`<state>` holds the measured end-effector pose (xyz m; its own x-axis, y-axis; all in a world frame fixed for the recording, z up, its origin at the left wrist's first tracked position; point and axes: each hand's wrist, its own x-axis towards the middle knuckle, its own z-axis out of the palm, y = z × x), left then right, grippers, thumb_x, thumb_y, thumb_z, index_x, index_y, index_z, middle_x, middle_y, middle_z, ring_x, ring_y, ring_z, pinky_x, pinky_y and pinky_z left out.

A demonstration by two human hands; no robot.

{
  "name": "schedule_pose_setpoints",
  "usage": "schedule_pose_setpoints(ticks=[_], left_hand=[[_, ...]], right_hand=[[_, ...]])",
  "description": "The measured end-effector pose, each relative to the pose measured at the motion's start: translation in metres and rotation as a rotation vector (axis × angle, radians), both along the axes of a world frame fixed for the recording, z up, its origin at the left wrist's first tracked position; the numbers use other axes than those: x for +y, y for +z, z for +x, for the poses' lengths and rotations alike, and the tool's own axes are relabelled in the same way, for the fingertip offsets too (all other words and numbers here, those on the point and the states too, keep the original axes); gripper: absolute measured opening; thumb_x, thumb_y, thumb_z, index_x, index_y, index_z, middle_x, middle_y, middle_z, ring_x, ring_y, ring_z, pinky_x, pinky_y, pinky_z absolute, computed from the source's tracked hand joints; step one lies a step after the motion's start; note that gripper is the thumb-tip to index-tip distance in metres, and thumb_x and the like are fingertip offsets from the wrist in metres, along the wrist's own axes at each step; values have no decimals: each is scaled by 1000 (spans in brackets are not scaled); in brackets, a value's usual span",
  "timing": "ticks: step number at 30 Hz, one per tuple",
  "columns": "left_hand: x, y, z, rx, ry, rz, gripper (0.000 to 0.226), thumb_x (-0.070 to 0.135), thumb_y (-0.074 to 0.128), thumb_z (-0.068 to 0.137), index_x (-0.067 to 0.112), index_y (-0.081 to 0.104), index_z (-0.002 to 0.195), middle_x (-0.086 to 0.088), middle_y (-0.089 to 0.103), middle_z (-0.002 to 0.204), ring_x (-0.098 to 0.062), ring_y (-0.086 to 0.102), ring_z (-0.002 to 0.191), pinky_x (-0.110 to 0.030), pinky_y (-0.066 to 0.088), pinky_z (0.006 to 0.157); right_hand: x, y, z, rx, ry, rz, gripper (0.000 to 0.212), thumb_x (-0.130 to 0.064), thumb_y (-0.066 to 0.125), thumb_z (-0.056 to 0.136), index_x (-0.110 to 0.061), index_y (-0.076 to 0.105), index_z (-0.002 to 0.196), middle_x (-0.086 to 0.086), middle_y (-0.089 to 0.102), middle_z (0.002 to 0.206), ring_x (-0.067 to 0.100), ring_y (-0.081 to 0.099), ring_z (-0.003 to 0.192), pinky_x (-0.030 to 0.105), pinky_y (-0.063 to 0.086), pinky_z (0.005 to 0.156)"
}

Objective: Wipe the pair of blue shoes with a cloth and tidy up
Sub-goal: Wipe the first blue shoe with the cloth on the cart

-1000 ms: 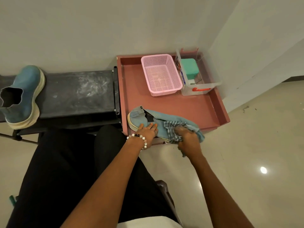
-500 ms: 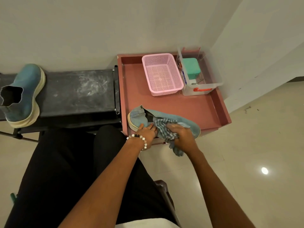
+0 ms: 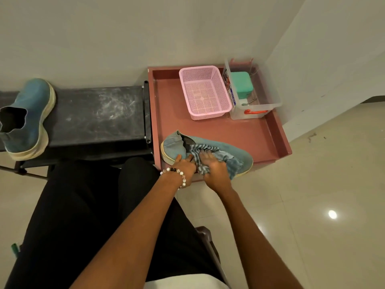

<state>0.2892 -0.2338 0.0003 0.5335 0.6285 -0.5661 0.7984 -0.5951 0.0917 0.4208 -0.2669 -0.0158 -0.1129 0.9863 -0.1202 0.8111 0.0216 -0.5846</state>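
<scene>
Left hand (image 3: 183, 166): beaded bracelet (image 3: 177, 174) at the wrist, fingers curved over the near side of the heel of the pale blue fabric slip-on shoe with a cream sole (image 3: 235, 152), holding it steady
Right hand (image 3: 214, 164): fingers spread fairly flat and blurred, pressing the blue-and-white checked cloth (image 3: 200, 153) down onto the middle of the same shoe; not curled round the cloth as far as visible
Checked cloth: bunched across the shoe's opening and upper, partly under the right hand, one end hanging over the near side toward the toe
Shoe in hand: lying along the near edge of the flat dusty-pink tray with low walls (image 3: 279, 130), heel to the left, toe to the right
Far end of tray: pink perforated plastic basket (image 3: 205, 92), just beside a clear plastic box with an orange handle (image 3: 266, 101) containing a mint-green block (image 3: 241, 84)
Second blue shoe (image 3: 27, 119): darker, thick cream sole, well apart on the left end of the scuffed black bench (image 3: 93, 115) that adjoins the tray
Below the arms: black trousers (image 3: 83, 215) of the seated person, glossy beige tiled floor (image 3: 323, 205) to the right
</scene>
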Motion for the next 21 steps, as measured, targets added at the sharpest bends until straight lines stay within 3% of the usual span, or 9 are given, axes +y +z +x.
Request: schedule_pose_setpoints(ticks=[3, 6, 9, 11, 14, 18, 19, 21], left_hand=[[0, -2, 3, 50, -36, -17, 61, 5, 52, 87, 10, 33, 145, -9, 21, 155, -23, 12, 145, -47, 15, 113], [0, -1, 1, 69, -36, -43, 72, 4, 47, 91, 9, 9, 152, -9, -5, 160, -22, -2, 148, -49, 11, 115], [1, -2, 1, 71, -29, -53, 71, 4, 44, 92, 10, 7, 152, -8, -9, 160, -22, -3, 148, -48, 9, 115], [0, 0, 1, 77, -32, -54, 71, 3, 44, 92, 9, 7, 152, -8, -9, 160, -21, -3, 148, -48, 9, 115], [0, 1, 2, 86, -38, -35, 72, 4, 46, 91, 9, 8, 152, -9, -6, 160, -21, -2, 148, -47, 11, 114], [0, 3, 2, 72, -34, -23, 60, 9, 50, 91, 9, 29, 148, -10, 10, 159, -21, 4, 147, -46, 11, 114], [0, 4, 2, 70, -38, -26, 59, 8, 50, 91, 10, 32, 147, -10, 11, 159, -22, 4, 147, -47, 10, 114], [-1, 3, 1, 74, -47, -18, 65, 4, 48, 91, 11, 22, 150, -10, 2, 160, -22, 1, 147, -48, 11, 114]], right_hand=[[-14, -3, 39, -33, 148, -43, 69, 14, 64, 61, -1, 56, 127, 15, 51, 136, 25, 39, 132, 25, 23, 110], [-16, -6, 79, -192, 95, -28, 74, 5, 84, 45, -5, 66, 116, 14, 62, 123, 31, 55, 120, 34, 35, 105], [-27, -10, 86, -417, 4, 151, 54, 12, 76, 44, -2, 72, 96, 15, 71, 100, 34, 66, 99, 44, 49, 92], [-28, -10, 54, -493, -167, 120, 38, 12, 71, 51, 0, 70, 88, 17, 69, 93, 35, 64, 95, 45, 52, 86], [-19, -8, -1, -318, -347, -71, 31, 5, 61, 73, 2, 64, 103, 20, 63, 109, 36, 59, 100, 39, 50, 81], [-21, 4, 1, -21, -78, -49, 50, 11, 50, 74, -2, 62, 121, 18, 57, 130, 32, 55, 118, 29, 45, 97], [-20, 12, 16, 63, -97, -121, 53, 15, 48, 74, -5, 64, 119, 15, 59, 127, 32, 58, 113, 24, 49, 92], [-18, 26, 48, 125, -219, -299, 47, 16, 46, 74, -8, 71, 107, 15, 69, 105, 35, 67, 80, 28, 59, 59]])
